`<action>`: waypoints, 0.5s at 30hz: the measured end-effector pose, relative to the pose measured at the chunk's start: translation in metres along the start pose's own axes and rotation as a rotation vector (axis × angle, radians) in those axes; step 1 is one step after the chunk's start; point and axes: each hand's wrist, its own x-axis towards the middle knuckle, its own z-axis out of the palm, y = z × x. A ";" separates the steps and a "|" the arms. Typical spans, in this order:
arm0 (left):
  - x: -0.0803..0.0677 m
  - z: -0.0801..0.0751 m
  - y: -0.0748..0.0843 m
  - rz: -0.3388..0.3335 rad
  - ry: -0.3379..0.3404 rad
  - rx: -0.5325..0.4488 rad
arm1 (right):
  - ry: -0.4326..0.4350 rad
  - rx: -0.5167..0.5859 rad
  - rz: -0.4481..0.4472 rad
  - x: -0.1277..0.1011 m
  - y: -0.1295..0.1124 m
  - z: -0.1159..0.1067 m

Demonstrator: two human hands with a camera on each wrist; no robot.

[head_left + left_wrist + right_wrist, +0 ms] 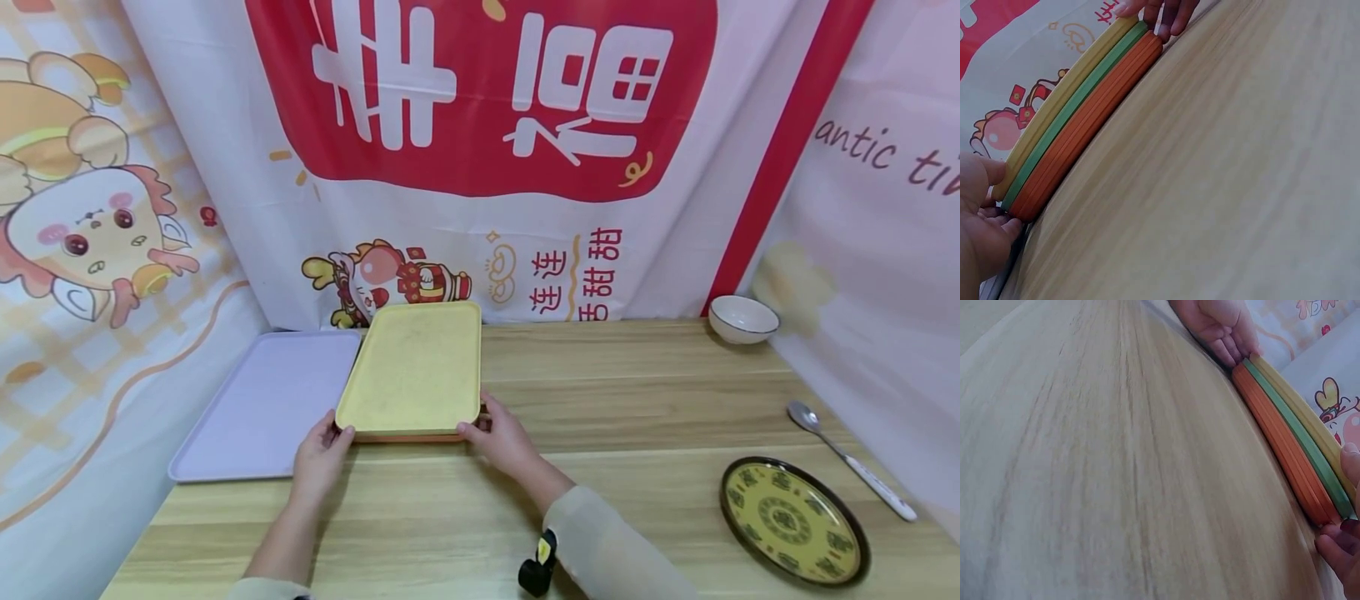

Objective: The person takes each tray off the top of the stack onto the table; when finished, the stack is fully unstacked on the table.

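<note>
A stack of rectangular trays lies on the wooden table, left of the middle in the head view. On top is a yellow tray (412,367); in the left wrist view a green tray (1072,108) and orange layers (1088,124) show beneath it. My left hand (321,458) grips the near left corner, thumb at the yellow rim and fingers low on the side. At the near right corner my right hand (508,440) holds the stack likewise, its thumb on the yellow rim. Whether the fingertips reach under the stack is hidden.
A lavender tray (277,408) lies flat just left of the stack. Far to the right are a white bowl (744,319), a spoon (855,462) and a yellow patterned plate (795,521) with a dark rim. Printed cloth (480,217) hangs along the table's back and sides.
</note>
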 end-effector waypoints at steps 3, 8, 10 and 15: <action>0.000 0.001 -0.002 -0.004 -0.004 -0.018 | 0.022 0.004 0.002 -0.001 -0.002 0.000; 0.001 0.002 -0.005 -0.001 0.014 -0.035 | 0.065 0.008 0.009 -0.002 -0.008 -0.001; 0.001 0.002 -0.005 0.001 0.018 -0.037 | 0.066 0.075 -0.006 -0.001 -0.011 -0.001; 0.001 0.003 -0.005 -0.003 0.028 -0.040 | 0.015 0.400 0.010 0.003 -0.017 0.000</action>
